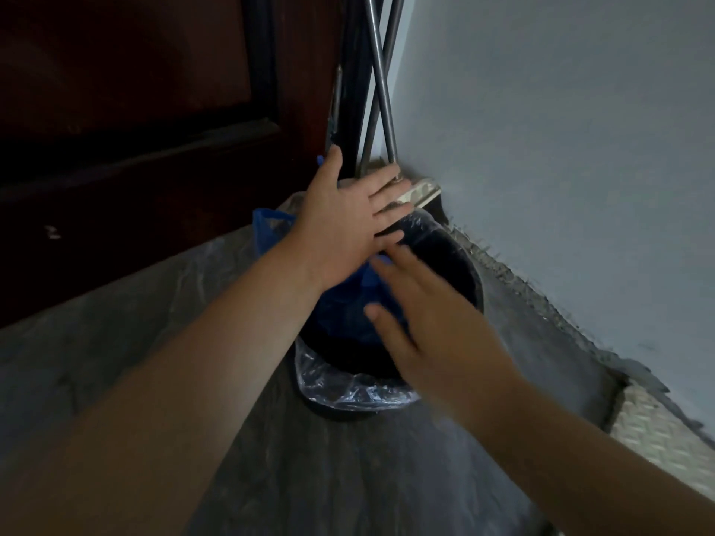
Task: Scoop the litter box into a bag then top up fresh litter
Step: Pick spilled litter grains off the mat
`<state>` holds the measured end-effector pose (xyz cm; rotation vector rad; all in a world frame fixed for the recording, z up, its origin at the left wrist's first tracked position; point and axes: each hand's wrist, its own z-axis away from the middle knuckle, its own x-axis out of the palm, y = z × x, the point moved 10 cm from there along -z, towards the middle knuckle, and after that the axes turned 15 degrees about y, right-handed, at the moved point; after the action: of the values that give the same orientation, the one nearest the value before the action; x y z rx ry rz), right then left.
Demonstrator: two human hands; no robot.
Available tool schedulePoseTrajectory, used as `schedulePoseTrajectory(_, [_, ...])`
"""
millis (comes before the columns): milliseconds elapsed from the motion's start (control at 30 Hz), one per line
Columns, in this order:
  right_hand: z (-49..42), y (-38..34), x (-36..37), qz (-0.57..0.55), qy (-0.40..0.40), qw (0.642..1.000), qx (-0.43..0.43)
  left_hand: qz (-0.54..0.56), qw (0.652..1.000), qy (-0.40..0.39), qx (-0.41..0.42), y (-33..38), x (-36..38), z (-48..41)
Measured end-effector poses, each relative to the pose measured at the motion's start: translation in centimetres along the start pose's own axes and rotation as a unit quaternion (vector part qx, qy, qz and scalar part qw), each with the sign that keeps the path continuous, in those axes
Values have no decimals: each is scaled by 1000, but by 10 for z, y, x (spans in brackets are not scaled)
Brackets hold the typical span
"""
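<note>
The left hand (340, 226) is spreading straight, empty fingers above the blue bag (344, 307); just right of it, the right hand (437, 326) is hovering open over the lined bin (474, 292).

One camera sits on the person's head. It looks forward and down at the black bin (449, 265) from close above, toward the wall (541, 148) behind it.

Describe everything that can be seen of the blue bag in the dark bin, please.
The blue bag is thin, crinkled plastic, paler at its edges. It sits in the mouth of the dark round bin, inside the clear liner, with one loop standing up at the left rim. The left hand and the blurred right hand are spread open over it; whether they touch it cannot be told. Its contents are hidden.
</note>
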<state>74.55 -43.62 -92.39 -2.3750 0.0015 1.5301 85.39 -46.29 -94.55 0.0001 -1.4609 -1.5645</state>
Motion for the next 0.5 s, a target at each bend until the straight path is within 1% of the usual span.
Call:
schedulePoseTrajectory(67, [-13, -2, -10, -26, 42, 999, 12, 19, 1000, -6, -11, -6, 3, 2])
schedulePoseTrajectory(100, [-19, -9, -8, -25, 45, 999, -6, 28, 999, -10, -16, -7, 5, 2])
schedulePoseTrajectory(167, [-25, -26, 2, -18, 29, 998, -61, 27, 999, -15, -7, -5, 4, 3])
schedulePoseTrajectory(200, [-23, -29, 10, -31, 13, 997, -73, 27, 1000, -14, 0, -1, 2, 3])
schedulePoseTrajectory(267, [-14, -23, 19, -71, -25, 995, -60, 32, 999, 0, 11, 7, -5, 1])
schedulePoseTrajectory(300, [-8, -17, 20, -67, -38, 996, -52, 32, 999, 7, 15, 10, -10, 1])
schedulePoseTrajectory(333, [-4, -11, 17, -50, -35, 997, -43, 30, 999, 13, 17, 11, -14, 0])
schedulePoseTrajectory(367, [-4, -6, 9, -38, -10, 999, -30, 25, 999, 15, 17, 11, -17, 0])
schedulePoseTrajectory(433, [-13, 2, -10, -56, 68, 996, 11, 15, 1000, 15, 12, 7, -18, 1])
schedulePoseTrajectory(467, [-18, 3, -14, -69, 90, 993, 26, 13, 1000, 15, 7, 3, -17, 2])
schedulePoseTrajectory(500, [-22, 1, -14, -71, 94, 993, 28, 18, 1000, 14, 0, 0, -15, 4])
